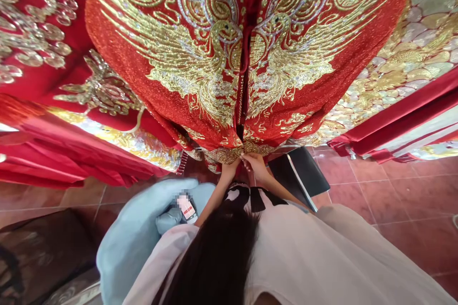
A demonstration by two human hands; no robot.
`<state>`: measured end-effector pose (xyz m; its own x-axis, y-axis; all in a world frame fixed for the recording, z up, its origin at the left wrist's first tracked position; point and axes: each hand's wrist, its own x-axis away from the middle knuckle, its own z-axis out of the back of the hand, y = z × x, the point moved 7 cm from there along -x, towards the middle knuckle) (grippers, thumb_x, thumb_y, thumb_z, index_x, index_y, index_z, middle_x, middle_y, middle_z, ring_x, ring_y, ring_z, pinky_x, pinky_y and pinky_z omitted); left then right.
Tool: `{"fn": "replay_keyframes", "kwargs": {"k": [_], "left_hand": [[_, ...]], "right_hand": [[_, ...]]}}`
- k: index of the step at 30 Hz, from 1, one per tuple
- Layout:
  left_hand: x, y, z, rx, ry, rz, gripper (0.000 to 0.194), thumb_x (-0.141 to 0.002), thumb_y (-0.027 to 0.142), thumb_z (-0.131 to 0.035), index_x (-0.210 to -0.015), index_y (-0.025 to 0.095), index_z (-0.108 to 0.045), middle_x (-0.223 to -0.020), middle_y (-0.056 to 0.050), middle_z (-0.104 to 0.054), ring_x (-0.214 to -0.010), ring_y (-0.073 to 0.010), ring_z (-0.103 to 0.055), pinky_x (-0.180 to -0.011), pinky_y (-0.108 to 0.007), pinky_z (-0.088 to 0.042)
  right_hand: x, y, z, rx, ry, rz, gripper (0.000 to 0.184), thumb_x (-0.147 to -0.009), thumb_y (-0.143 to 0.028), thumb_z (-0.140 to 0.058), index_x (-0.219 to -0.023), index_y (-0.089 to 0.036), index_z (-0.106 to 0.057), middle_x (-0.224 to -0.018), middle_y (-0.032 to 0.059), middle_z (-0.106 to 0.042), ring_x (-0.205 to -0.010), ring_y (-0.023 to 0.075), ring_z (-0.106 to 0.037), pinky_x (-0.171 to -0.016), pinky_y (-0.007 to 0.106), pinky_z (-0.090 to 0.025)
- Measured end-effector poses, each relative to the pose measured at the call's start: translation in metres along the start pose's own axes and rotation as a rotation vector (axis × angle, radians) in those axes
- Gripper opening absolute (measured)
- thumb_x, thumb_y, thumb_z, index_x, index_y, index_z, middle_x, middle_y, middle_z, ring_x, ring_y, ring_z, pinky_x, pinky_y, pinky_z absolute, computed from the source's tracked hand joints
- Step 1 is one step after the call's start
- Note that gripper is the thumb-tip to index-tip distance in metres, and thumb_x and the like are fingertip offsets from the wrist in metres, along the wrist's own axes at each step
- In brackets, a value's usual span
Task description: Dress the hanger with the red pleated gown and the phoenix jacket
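A red jacket [200, 52] with gold embroidered birds hangs before me, its front opening [242, 100] running down the middle. At the bottom of that opening, my left hand [232, 167] is closed on the jacket's gold-patterned hem. My right hand [255, 163] meets it there, its fingers pinched on the hem from the other side. The fingertips of both hands nearly touch. Whether a small fastener lies between them is too small to tell.
Red garments with beaded decoration [103, 88] hang at left, and a gold sequined one [404, 57] hangs at right. A black flat object [307, 171] lies beyond my right forearm. A light blue rounded seat [132, 228] with a phone-like item [186, 207] is at lower left, over red floor tiles [390, 195].
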<state>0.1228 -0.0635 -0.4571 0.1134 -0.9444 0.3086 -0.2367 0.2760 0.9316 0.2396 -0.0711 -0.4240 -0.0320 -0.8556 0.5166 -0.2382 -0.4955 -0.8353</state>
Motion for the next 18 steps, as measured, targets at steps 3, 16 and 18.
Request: {"fn": "replay_keyframes", "kwargs": {"k": [3, 16, 18], "left_hand": [[0.001, -0.003, 0.003, -0.016, 0.013, -0.014, 0.032, -0.06, 0.041, -0.076, -0.072, 0.015, -0.061, -0.077, -0.005, -0.064, -0.073, -0.0178, -0.058, -0.076, -0.031, -0.047], [0.006, -0.007, 0.005, -0.047, 0.114, -0.098, 0.024, -0.065, 0.038, -0.073, -0.068, 0.018, -0.06, -0.077, -0.005, -0.062, -0.079, -0.0206, -0.058, -0.087, -0.036, -0.046], [0.007, -0.007, 0.005, -0.044, 0.115, -0.097, 0.024, -0.064, 0.038, -0.075, -0.067, 0.018, -0.06, -0.077, -0.006, -0.063, -0.081, -0.0215, -0.059, -0.088, -0.036, -0.046]], "right_hand": [[0.0, 0.0, -0.001, -0.02, -0.042, -0.065, 0.026, -0.058, -0.04, -0.061, -0.056, -0.016, -0.052, -0.041, -0.0055, -0.04, -0.037, 0.0035, -0.028, -0.039, 0.019, -0.015], [-0.006, -0.02, -0.017, -0.001, -0.007, -0.091, 0.015, -0.059, -0.018, -0.051, -0.044, -0.014, -0.047, -0.034, -0.0056, -0.035, -0.032, 0.0016, -0.021, -0.037, 0.018, -0.009], [-0.001, -0.02, -0.018, -0.007, 0.016, -0.074, 0.015, -0.058, -0.018, -0.05, -0.043, -0.014, -0.048, -0.034, -0.0054, -0.035, -0.032, 0.0017, -0.021, -0.037, 0.019, -0.009]]}}
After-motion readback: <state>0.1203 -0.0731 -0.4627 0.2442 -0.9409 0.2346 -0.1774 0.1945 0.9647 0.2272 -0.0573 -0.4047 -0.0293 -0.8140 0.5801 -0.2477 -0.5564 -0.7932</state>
